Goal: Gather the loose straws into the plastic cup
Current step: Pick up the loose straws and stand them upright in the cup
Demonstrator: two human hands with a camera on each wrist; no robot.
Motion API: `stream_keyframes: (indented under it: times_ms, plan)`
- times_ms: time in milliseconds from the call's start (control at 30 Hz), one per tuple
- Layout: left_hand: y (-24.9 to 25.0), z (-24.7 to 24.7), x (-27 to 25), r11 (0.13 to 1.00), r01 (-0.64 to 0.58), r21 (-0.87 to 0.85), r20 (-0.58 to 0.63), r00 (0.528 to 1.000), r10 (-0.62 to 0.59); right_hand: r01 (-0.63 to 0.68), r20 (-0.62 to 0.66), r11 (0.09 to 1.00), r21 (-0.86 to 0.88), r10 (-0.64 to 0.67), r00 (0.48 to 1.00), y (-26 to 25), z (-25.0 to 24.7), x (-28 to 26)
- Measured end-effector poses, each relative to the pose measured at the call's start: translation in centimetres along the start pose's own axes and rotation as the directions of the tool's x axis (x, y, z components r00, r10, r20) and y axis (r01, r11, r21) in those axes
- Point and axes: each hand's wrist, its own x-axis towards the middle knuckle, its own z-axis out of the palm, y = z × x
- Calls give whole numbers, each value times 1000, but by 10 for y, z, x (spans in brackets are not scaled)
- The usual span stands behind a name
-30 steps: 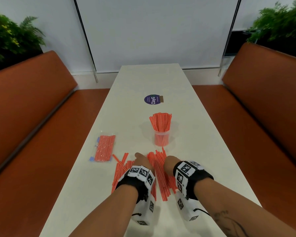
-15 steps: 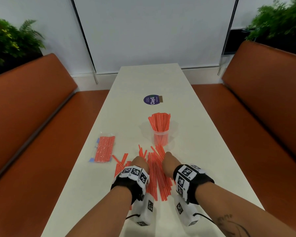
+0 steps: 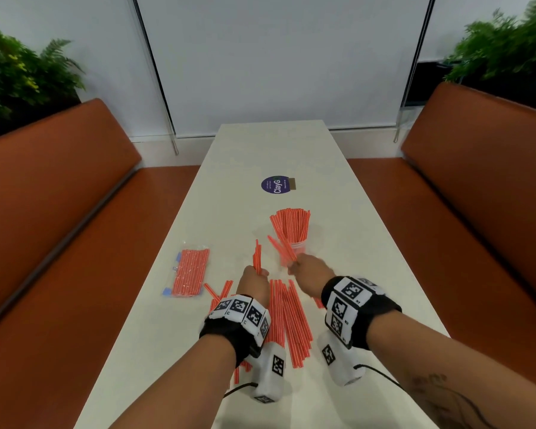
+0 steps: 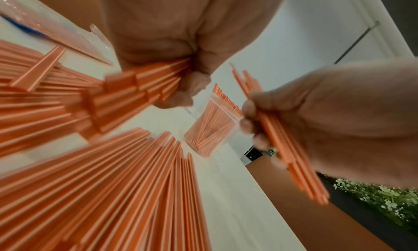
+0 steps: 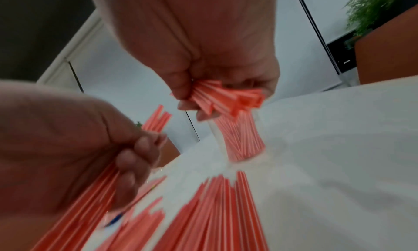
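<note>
A clear plastic cup packed with orange straws stands upright mid-table. My left hand grips a small bunch of straws that points up, lifted off the table left of the cup. My right hand grips another bunch, tilted left, just in front of the cup. Both grips show in the wrist views: the left hand with its bunch, the right hand with its bunch. A pile of loose straws lies flat between my wrists.
A sealed packet of straws lies at the left of the white table. A round purple sticker sits beyond the cup. Orange benches flank both long edges, and a wall closes the far end.
Both hands were down on the loose pile; they have since closed on a bunch each and lifted forward toward the cup. The pile is thinner at its far end.
</note>
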Motion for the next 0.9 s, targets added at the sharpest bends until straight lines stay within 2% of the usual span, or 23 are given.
stream_keyframes:
  times_ms: [133, 233, 333, 433, 567, 633, 700, 800, 900]
  plan:
    - [7, -5, 0, 999, -26, -30, 29, 999, 27, 150, -155, 981, 125, -130, 979, -17, -35, 9]
    - [11, -5, -2, 989, -94, -117, 46, 994, 99, 269, -355, 956, 120, -212, 911, -26, -60, 22]
    - [16, -4, -1, 969, -163, -184, 54, 983, 175, 306, -500, 938, 162, -190, 845, -27, -70, 40]
    - [23, -3, 1, 955, -207, -212, 52, 974, 222, 262, -486, 947, 187, -142, 862, -26, -65, 54]
    - [32, -4, 5, 921, -252, -296, 16, 963, 269, 129, -322, 987, 96, -92, 942, -17, -47, 69]
    - [36, -5, 8, 906, -265, -330, 1, 960, 281, 72, -297, 996, 50, -54, 953, -14, -42, 73]
    - [40, -5, 12, 895, -277, -350, -12, 956, 292, 43, -326, 995, 90, -12, 945, -12, -43, 74]
    - [55, -5, 18, 879, -306, -366, -37, 949, 314, 46, -407, 967, 252, 63, 911, -6, -48, 71]
    - [81, -4, 22, 843, -391, -369, -105, 919, 380, 66, -465, 950, 304, 87, 881, 4, -51, 65]
